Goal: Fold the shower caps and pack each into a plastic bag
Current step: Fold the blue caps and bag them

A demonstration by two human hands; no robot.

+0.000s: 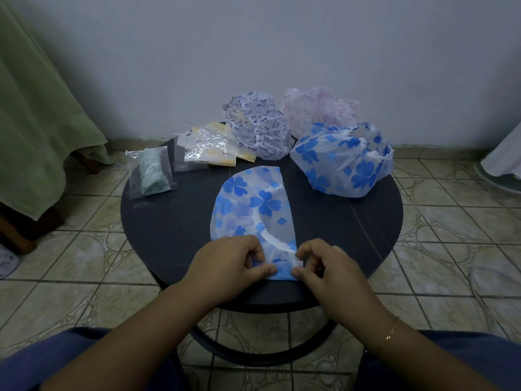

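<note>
The translucent shower cap with blue clover flowers (253, 210) lies folded flat on the round black desk (352, 235), its long axis running straight away from me. My left hand (228, 263) and right hand (324, 269) each pinch its near end, side by side and equally close, so I judge the next fold rolls away from me

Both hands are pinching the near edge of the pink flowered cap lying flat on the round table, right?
Not quite. In the head view the left hand and right hand pinch the blue flowered cap, not the pink cap, which sits unfolded at the back of the table.
</note>
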